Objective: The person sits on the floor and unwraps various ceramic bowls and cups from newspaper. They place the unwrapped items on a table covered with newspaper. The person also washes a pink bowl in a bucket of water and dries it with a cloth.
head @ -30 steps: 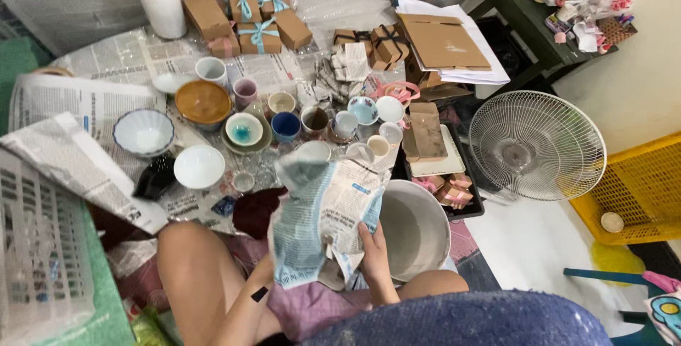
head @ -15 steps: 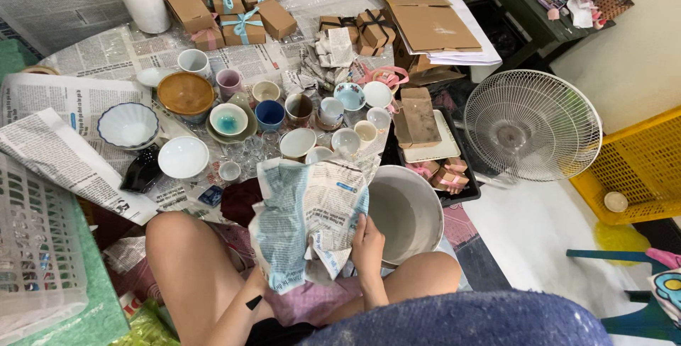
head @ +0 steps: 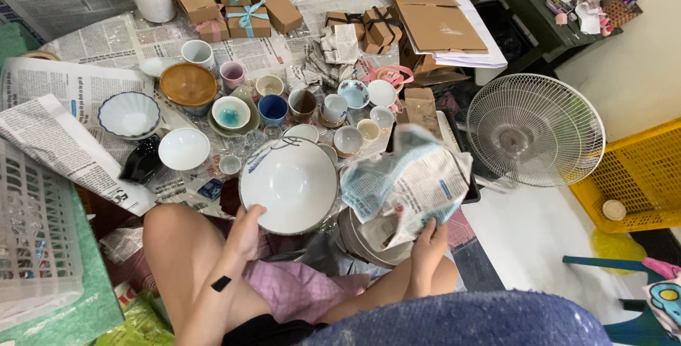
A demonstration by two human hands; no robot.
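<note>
Now | left hand (head: 245,236) grips white bowl (head: 289,185) (near rim) | right hand (head: 428,247) newspaper (head: 408,184)

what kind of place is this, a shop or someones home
Probably a home floor used for packing or unpacking ceramics, not a shop. Newspaper sheets cover the floor under many cups and bowls, ribboned gift boxes sit behind them, and a fan lies nearby. The left hand holds a white bowl.

Home floor, newspaper-spread crockery (head: 234,112), gift boxes (head: 241,6), fan (head: 535,130)
</note>
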